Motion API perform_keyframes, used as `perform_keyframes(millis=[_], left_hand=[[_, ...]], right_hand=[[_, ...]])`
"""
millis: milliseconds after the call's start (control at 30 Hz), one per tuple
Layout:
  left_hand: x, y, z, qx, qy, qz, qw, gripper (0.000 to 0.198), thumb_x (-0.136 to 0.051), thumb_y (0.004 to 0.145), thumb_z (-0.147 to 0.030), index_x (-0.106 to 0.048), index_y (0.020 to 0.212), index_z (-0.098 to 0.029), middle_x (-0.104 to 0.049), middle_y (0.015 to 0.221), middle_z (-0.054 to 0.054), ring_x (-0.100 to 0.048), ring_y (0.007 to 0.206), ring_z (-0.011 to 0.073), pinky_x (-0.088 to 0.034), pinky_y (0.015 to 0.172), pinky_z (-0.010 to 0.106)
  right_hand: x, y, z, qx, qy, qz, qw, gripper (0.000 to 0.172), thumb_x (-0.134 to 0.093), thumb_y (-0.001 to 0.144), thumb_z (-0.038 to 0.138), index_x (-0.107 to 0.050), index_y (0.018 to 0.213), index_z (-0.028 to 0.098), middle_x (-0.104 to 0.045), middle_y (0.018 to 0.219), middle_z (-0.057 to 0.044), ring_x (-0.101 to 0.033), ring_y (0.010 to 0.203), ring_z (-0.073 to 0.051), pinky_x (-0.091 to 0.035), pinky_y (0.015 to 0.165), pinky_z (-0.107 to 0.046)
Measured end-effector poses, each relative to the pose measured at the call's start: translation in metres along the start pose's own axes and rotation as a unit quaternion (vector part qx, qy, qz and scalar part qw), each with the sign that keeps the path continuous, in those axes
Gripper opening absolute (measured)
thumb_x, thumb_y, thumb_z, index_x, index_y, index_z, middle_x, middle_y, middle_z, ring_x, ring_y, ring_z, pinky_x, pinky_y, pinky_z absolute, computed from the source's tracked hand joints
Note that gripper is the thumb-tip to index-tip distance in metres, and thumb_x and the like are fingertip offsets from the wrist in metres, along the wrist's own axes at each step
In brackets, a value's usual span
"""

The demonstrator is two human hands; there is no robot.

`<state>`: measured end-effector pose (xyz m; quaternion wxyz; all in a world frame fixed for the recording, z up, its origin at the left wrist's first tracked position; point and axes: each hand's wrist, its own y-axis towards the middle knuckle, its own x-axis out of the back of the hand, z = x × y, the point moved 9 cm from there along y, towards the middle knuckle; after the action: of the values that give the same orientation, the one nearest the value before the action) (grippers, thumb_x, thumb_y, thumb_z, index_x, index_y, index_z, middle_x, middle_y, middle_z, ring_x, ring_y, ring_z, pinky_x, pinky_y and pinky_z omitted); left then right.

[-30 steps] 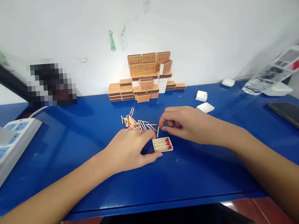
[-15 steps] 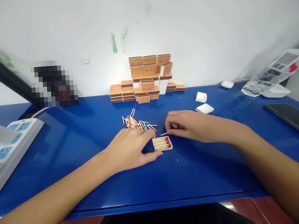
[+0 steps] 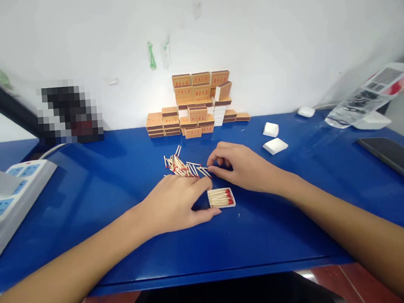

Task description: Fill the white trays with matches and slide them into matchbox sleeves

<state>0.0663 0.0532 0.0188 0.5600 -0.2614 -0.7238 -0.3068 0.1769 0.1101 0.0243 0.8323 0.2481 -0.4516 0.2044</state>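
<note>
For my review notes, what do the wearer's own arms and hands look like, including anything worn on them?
The left hand and right hand are bare, with no gloves and no rings visible. The left arm and right arm show no sleeves, watch, bracelet, cables or clear markings. Nail details are too small to tell.

A grey-and-blue power strip (image 3: pixel 39 174) sits at far left; a dark phone (image 3: pixel 391 156) lies at far right, below clear plastic packaging (image 3: pixel 349 106)
</note>
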Motion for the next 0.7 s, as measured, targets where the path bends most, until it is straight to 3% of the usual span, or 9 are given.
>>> perform_keyframes(millis=[167,333,533,700], left_hand=[[0.000,-0.001,-0.002,-0.007,0.004,-0.003,1.000,0.038,-0.066,0.094,-0.057,-0.068,0.102,-0.020,-0.076,0.082,0.003,-0.069,0.066,0.0213,-0.041,0.056,0.031],[0.001,0.000,0.007,0.029,0.012,-0.006,1.000,0.037,-0.066,0.094,-0.056,-0.067,0.106,-0.020,-0.076,0.084,0.003,-0.070,0.068,0.0218,-0.040,0.057,0.031],[0.000,0.002,0.013,0.052,0.004,0.009,0.999,0.037,-0.066,0.094,-0.056,-0.066,0.104,-0.021,-0.074,0.081,0.002,-0.068,0.066,0.0209,-0.039,0.057,0.031],[0.000,0.003,0.013,0.050,0.003,0.013,0.999,0.037,-0.064,0.095,-0.057,-0.066,0.101,-0.020,-0.073,0.080,0.002,-0.068,0.068,0.0222,-0.039,0.057,0.032]], right_hand=[[-0.009,0.004,-0.010,0.006,-0.006,0.016,1.000,0.007,-0.063,0.095,0.020,-0.066,0.090,0.018,-0.059,0.088,-0.003,-0.054,0.077,-0.016,-0.041,0.070,-0.029],[0.010,-0.002,-0.001,0.026,0.009,0.032,0.999,0.007,-0.062,0.094,0.022,-0.064,0.088,0.019,-0.060,0.086,-0.002,-0.054,0.076,-0.015,-0.040,0.071,-0.030],[0.006,-0.021,0.015,0.035,0.040,0.154,0.987,0.010,-0.064,0.094,0.028,-0.065,0.086,0.022,-0.063,0.084,0.000,-0.053,0.072,-0.015,-0.038,0.066,-0.030],[0.002,-0.021,0.019,0.044,0.030,0.155,0.986,0.009,-0.063,0.094,0.027,-0.066,0.088,0.022,-0.062,0.085,-0.001,-0.052,0.072,-0.015,-0.038,0.066,-0.030]])
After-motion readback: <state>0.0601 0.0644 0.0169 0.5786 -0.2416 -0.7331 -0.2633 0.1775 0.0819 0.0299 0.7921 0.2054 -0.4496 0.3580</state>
